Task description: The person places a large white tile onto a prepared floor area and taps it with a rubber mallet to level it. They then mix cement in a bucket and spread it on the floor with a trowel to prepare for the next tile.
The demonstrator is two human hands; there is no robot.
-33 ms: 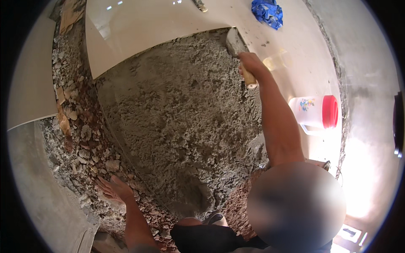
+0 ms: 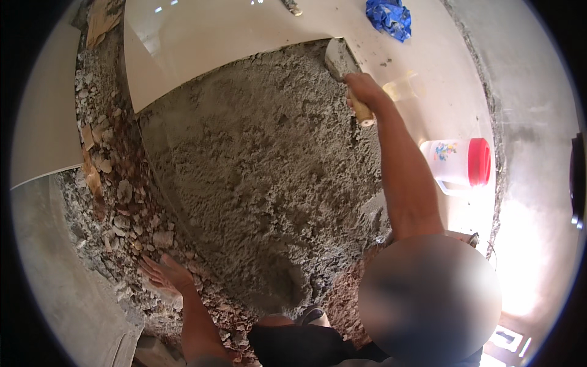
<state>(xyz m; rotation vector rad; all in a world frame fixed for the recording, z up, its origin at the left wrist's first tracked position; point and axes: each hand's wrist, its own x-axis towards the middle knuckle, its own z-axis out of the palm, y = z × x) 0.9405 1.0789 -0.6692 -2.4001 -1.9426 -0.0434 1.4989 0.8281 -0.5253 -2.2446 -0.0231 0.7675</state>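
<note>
My right hand (image 2: 365, 90) grips the wooden handle of a trowel (image 2: 338, 58) at the far right corner of a bed of wet grey mortar (image 2: 257, 153). Its grey-smeared metal blade lies against the corner, by the edges of the pale floor tiles (image 2: 208, 37). On the left, my left hand (image 2: 166, 273) rests on broken rubble (image 2: 122, 208), fingers stretched out and holding nothing. The mortar surface is rough, with a smoother hollow near my knees.
A clear plastic jug (image 2: 443, 153) with a red lid lies on the right-hand tiles. Beyond the trowel is a crumpled blue plastic bag (image 2: 389, 19). A grey wall (image 2: 532, 92) rises at the right. Reddish grit (image 2: 348, 300) shows near my foot. A blurred round patch hides the lower right.
The trowel blade and my right hand have shifted very slightly. My left hand stays in place on the rubble.
</note>
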